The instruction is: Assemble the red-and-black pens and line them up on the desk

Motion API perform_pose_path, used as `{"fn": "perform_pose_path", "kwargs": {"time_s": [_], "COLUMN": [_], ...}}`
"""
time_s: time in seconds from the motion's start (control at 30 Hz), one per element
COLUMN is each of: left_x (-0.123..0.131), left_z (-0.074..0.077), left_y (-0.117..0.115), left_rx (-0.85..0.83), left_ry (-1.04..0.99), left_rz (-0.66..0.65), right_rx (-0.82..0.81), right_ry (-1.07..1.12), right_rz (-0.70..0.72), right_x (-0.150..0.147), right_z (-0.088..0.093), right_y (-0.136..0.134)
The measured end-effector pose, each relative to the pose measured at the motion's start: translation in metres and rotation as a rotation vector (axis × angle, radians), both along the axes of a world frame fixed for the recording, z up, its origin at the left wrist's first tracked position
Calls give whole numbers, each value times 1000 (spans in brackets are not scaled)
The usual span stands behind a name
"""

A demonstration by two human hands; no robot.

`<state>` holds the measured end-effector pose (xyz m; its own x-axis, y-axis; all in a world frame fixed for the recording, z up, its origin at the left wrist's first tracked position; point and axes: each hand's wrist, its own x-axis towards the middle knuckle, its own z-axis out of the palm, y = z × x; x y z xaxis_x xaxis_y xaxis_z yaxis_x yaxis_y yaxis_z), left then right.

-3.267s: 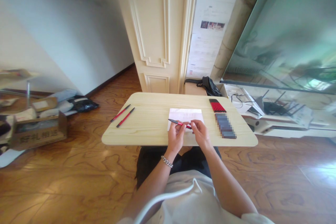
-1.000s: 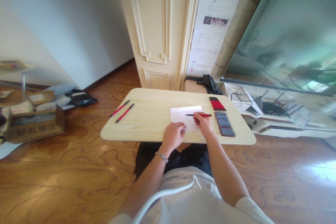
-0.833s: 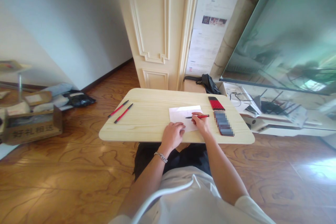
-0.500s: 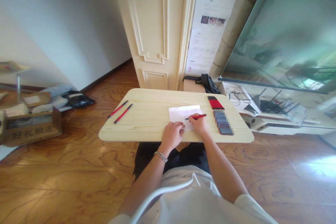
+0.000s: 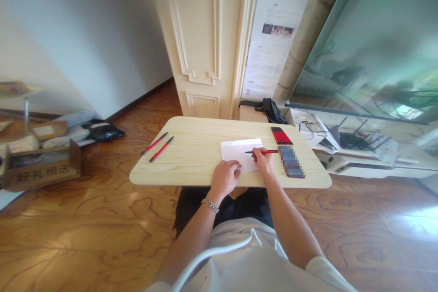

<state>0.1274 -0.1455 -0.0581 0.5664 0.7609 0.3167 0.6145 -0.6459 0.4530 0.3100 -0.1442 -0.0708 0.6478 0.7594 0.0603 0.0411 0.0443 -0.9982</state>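
Note:
A red pen with black ends [image 5: 269, 151] is pinched in my right hand [image 5: 264, 163], lying nearly level above the right part of a white sheet of paper [image 5: 235, 148]. Whether its tip touches the sheet I cannot tell. My left hand [image 5: 224, 179] rests on the paper's near left corner, fingers lying loosely over it and holding nothing. Two more red and black pens [image 5: 160, 148] lie slantwise at the table's left. Several like them form a neat row [image 5: 281, 136] at the right, just beyond a phone-sized rectangle with a blurred face [image 5: 291, 162].
The pale wooden table [image 5: 191, 164] has rounded corners and stands over my lap. Behind it are a cream panelled door [image 5: 196, 32] and a black bag [image 5: 270, 109]. A low white cabinet [image 5: 366, 168] is at the right, an open cardboard box [image 5: 44, 169] on the left floor.
My right hand has shifted slightly right, and the pen in it has turned closer to level, its tip further right over the paper. My left hand stays in place.

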Motion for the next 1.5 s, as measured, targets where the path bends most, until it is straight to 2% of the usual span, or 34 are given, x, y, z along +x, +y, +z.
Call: {"fn": "perform_pose_path", "kwargs": {"time_s": [0.1,0.23,0.4,0.5,0.63,0.8,0.9,1.03,1.1,1.2,1.3,1.43,1.5], "left_x": [-1,-3,-11,-17,-22,-19,-11,10,21,31,29,24,27], "left_z": [0,-1,-3,-2,2,14,21,26,26,25,27,30,30], "left_y": [2,7,15,20,22,15,5,-12,-17,-15,-3,10,11], "left_rx": [-33,-55,-79,-89,-93,-121,-276,-694,-846,-966,-971,-927,-944], "left_ry": [4,-1,33,60,56,-111,-320,-652,-856,-1228,-1470,-1452,-1415], "left_rz": [20,30,59,70,63,2,-64,-202,-207,-95,-56,-47,-62], "right_rx": [127,286,294,247,261,328,418,527,555,517,371,151,95], "right_ry": [336,546,682,722,783,787,800,843,860,796,558,80,-47], "right_rz": [13,143,248,255,245,267,268,203,177,182,239,307,359], "right_x": [7,15,25,32,35,26,13,-9,-21,-35,-38,-27,-22], "right_z": [6,22,42,44,43,58,72,80,77,65,48,33,33], "right_y": [-1,-9,-24,-28,-30,-34,-33,-26,-23,-28,-43,-64,-72]}}
